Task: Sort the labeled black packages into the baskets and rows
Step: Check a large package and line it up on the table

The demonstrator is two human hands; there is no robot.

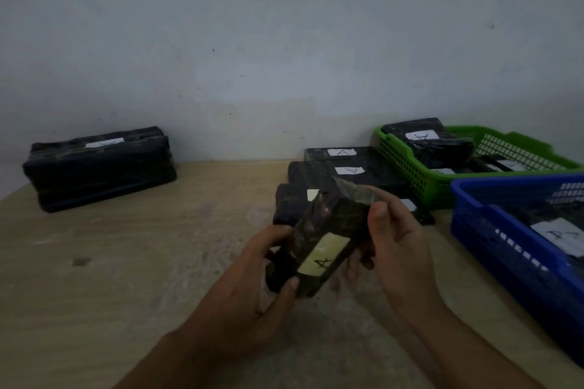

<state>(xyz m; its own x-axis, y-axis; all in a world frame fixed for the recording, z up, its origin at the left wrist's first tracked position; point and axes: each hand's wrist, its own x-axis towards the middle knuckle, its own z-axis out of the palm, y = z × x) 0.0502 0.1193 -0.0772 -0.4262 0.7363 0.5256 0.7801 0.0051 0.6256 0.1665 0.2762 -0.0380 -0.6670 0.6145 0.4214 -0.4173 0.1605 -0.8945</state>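
Sorting scene, head view. A black package (322, 237) marked "A" on its pale label is held tilted above the wooden surface (126, 262), in the lower centre, label end towards the camera. The left grip (268, 278) curls round the near left side of this package, thumb pressed on its lower edge. The right grip (398, 240) clasps the far right side, thumb on top, fingers underneath.

Behind the held package, three black packages lie flat in a row running towards the wall (284, 41): the far row package (344, 153) and the middle row package (347, 172) both read "A"; the near row package (294, 199) is partly hidden and its letter cannot be read.

Just right of the row stands the green basket (401, 167). A leaning package (429, 142), marked "A", rests tilted in its far left corner; further labelled packages lie flat inside, lettering too small to read.

Nearer the camera, at the right edge, sits the blue basket (474, 215), holding a black package with a white label (559, 234) whose writing is blurred.

Well apart, at far left against the wall, lies a stack of black packages (98, 167) with a white label on top, unreadable
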